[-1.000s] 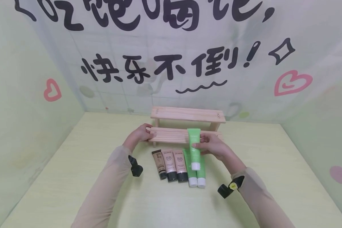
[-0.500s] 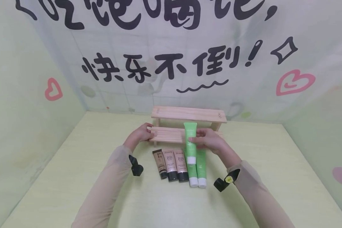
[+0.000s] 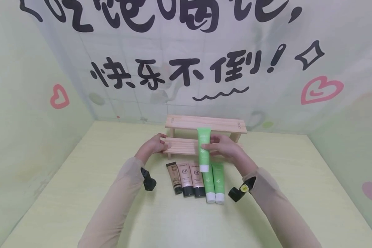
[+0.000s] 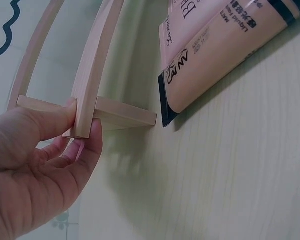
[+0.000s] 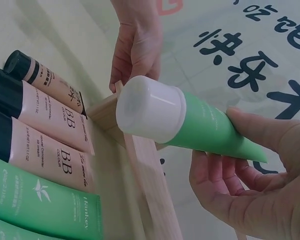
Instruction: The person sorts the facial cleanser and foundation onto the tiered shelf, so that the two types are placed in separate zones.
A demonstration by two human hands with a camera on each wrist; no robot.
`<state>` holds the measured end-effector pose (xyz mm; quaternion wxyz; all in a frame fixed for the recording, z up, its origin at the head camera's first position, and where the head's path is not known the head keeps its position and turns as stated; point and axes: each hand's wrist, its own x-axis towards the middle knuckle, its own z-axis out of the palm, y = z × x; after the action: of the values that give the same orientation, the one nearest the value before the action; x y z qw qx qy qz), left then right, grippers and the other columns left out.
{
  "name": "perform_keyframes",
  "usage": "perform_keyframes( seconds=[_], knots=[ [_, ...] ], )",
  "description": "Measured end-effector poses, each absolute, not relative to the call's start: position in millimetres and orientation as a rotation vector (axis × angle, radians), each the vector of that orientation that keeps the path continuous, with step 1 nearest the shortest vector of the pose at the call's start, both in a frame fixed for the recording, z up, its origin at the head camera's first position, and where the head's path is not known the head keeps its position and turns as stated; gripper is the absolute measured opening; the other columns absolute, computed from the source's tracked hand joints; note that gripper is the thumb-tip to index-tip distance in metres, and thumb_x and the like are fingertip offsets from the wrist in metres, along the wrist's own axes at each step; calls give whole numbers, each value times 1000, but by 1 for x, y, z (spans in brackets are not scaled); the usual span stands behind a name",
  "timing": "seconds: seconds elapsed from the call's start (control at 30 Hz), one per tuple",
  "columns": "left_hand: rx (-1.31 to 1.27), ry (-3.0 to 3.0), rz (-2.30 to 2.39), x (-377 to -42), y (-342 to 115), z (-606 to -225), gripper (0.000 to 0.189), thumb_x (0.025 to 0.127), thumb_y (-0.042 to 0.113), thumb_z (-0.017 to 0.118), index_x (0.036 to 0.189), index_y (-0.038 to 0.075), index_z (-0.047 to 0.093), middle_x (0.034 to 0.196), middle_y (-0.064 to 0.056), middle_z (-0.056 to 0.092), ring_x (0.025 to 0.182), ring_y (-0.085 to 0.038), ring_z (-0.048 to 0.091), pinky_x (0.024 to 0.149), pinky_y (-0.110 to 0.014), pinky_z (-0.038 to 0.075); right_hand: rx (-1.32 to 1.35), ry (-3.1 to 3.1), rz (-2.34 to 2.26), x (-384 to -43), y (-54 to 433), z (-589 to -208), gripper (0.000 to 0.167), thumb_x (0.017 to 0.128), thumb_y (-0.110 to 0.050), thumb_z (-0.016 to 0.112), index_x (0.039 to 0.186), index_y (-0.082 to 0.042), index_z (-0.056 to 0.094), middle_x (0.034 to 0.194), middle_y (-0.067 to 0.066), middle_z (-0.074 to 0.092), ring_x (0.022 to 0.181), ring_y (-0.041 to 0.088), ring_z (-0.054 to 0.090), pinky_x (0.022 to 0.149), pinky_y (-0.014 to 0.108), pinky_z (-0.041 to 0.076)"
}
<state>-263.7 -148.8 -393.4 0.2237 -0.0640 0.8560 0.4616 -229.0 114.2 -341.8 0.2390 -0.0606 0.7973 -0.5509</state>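
My right hand point(image 3: 224, 146) holds a green squeeze tube point(image 3: 204, 155) with a white cap, thumb on one side and fingers on the other. In the head view the tube is in front of the two-step wooden rack point(image 3: 179, 146), cap toward me. The right wrist view shows the white cap point(image 5: 147, 107) above the rack's lower board point(image 5: 152, 185). At the rack's left end my left hand point(image 3: 153, 144) pinches the lower board between thumb and fingers; the left wrist view shows this grip on the board end point(image 4: 82, 112).
Before the rack lie a brown tube point(image 3: 174, 177), two pink BB cream tubes point(image 3: 185, 179) and two more green tubes point(image 3: 218, 181), side by side on the pale table point(image 3: 173, 224). A printed cloth wall point(image 3: 127, 106) stands right behind the rack.
The green tube in my right hand has moved up and a little left, from over the lying green tubes to in front of the rack. My left hand keeps its place on the rack.
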Motion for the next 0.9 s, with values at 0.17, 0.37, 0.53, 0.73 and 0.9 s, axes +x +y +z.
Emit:
perform_keyframes(
  seconds=[0.17,0.37,0.53,0.73,0.9],
  knots=[
    [-168,2369,1277,-265,-151,-394,55,91,16,55,138,4,28,127,-22,45,97,-25,56,83,-33,51,-162,2156,-1555,-233,108,-336,56,83,-17,65,131,-1,42,121,16,51,102,24,56,88,38,51],
    [-140,2348,1341,-266,-154,-398,58,90,14,57,139,5,28,128,-22,44,105,-29,56,84,-32,51,-146,2154,-1587,-236,99,-328,60,82,-16,66,133,0,38,124,17,50,107,28,54,88,38,50],
    [-113,2316,1413,-264,-157,-402,59,90,16,57,140,5,27,129,-23,43,110,-31,54,89,-34,50,-153,2155,-1596,-239,92,-323,59,83,-14,65,133,2,38,124,18,49,106,27,54,88,38,51],
    [-123,2295,1457,-262,-160,-405,57,90,16,57,139,7,29,128,-22,45,108,-29,55,89,-34,49,-149,2177,-1597,-244,86,-318,57,83,-14,65,131,2,40,121,17,51,103,25,55,86,37,52],
    [-128,2281,1479,-264,-160,-410,58,90,18,59,139,8,29,128,-21,46,106,-27,56,88,-32,50,-120,2188,-1593,-247,83,-313,61,82,-14,66,134,1,38,125,17,50,106,27,55,85,34,52]
  ],
)
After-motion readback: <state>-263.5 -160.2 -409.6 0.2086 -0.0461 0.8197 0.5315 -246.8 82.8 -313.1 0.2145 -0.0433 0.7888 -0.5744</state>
